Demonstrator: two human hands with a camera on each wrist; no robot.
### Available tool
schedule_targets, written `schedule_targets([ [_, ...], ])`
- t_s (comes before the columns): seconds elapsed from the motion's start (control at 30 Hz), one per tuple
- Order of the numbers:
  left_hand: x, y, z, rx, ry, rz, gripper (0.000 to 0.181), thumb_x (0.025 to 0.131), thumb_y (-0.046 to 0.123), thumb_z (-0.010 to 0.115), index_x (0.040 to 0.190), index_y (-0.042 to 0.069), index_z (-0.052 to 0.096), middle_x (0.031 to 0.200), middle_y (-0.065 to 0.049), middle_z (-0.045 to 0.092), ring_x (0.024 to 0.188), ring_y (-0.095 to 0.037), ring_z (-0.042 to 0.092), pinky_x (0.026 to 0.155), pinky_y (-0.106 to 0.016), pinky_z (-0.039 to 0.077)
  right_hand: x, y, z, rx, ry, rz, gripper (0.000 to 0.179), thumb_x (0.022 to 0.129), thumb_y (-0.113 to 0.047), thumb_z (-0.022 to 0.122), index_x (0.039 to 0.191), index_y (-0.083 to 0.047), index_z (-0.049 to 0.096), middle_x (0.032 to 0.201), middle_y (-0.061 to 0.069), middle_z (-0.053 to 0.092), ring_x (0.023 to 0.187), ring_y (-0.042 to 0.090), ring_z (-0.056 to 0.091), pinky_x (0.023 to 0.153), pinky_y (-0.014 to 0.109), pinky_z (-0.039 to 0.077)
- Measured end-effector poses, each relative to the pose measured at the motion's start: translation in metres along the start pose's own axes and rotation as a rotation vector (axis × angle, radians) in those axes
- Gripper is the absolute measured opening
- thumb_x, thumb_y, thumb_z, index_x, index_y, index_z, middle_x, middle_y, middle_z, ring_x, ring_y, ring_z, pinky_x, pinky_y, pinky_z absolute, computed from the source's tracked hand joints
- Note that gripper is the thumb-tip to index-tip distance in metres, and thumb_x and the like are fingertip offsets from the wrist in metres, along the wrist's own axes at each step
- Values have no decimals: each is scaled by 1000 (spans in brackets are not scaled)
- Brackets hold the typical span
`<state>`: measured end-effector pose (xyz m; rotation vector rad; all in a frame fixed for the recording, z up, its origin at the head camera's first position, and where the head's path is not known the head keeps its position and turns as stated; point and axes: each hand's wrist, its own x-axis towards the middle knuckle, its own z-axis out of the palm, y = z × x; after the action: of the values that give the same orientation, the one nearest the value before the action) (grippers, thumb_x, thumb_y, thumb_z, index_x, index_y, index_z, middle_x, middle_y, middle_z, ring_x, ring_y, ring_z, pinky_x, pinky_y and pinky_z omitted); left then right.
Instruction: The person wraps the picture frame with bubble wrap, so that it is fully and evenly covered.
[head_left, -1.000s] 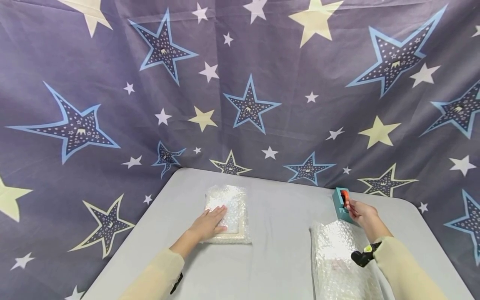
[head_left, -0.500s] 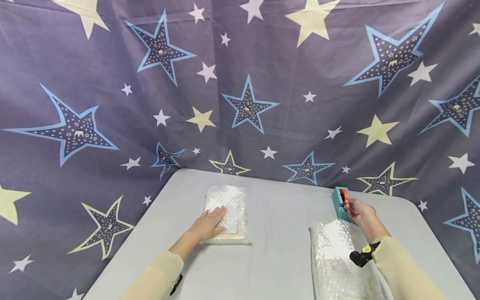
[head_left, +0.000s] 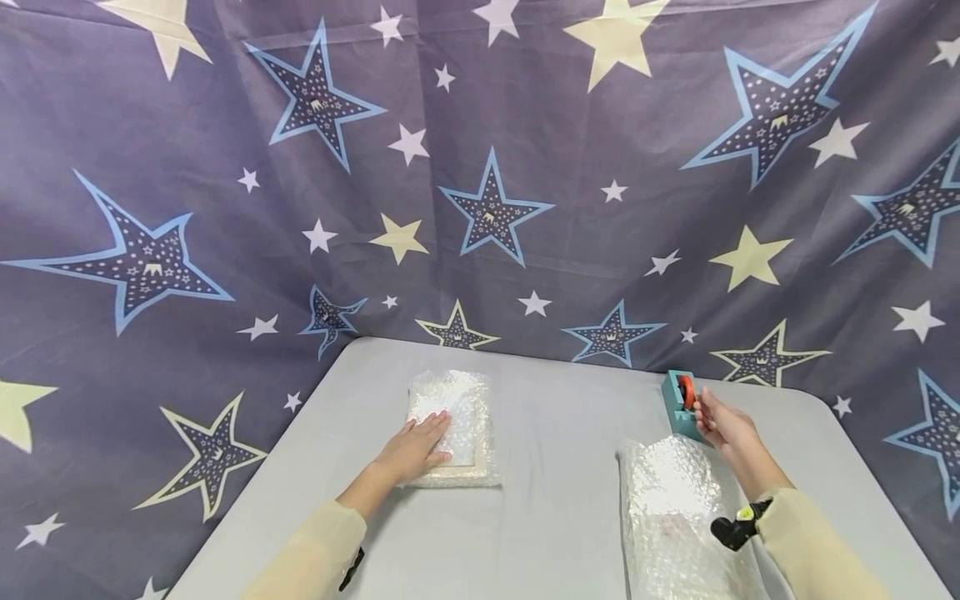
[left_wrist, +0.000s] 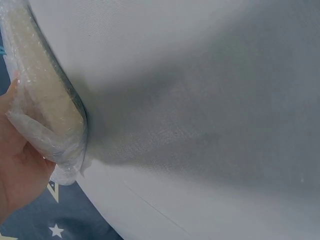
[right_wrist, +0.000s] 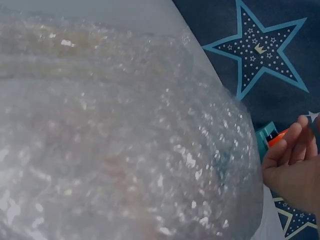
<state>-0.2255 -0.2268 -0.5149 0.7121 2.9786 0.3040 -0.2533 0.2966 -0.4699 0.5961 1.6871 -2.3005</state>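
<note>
My left hand (head_left: 415,447) lies flat with spread fingers on a bubble-wrapped rectangular packet (head_left: 483,433), pale-edged inside the wrap. In the left wrist view that packet (left_wrist: 47,85) shows edge-on, the hand (left_wrist: 20,160) against its near side. At the back right stands a teal tape dispenser (head_left: 675,417) with an orange-cored roll (head_left: 687,392). My right hand (head_left: 726,423) is beside it, fingers curled and fingertips right at the roll's side. In the right wrist view the hand (right_wrist: 295,165) overlaps the dispenser (right_wrist: 265,137); I cannot tell whether it pinches the tape.
A larger bubble-wrapped bundle (head_left: 678,517) lies in front of the dispenser, under my right forearm, and fills much of the right wrist view. The grey-white table (head_left: 555,500) ends at a star-patterned cloth (head_left: 555,283) behind and at both sides.
My right hand has shifted slightly right and away from the orange roll, so more of the roll shows. The left hand stays on its packet. The head view has turned slightly.
</note>
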Motion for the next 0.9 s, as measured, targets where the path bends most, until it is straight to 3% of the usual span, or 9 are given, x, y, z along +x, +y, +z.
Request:
schedule_targets([
  [0.37, 0, 0, 1, -9, -5, 0, 67, 96, 40, 52, 148, 1, 33, 156, -14, 34, 145, -34, 33, 119, -58, 25, 1, 8, -6, -3, -23, -112, 32, 94, -45, 51, 76, -26, 68, 70, -16, 63, 67, -3, 55, 65, 13, 51],
  [0.9, 0, 0, -2, -6, -15, -13, 68, 95, 39, 53, 148, 2, 32, 156, -14, 33, 145, -34, 32, 119, -58, 23, 4, 19, -6, 327, -181, -260, 35, 100, -24, 48, 75, -13, 70, 67, -5, 65, 64, 4, 58, 64, 15, 50],
])
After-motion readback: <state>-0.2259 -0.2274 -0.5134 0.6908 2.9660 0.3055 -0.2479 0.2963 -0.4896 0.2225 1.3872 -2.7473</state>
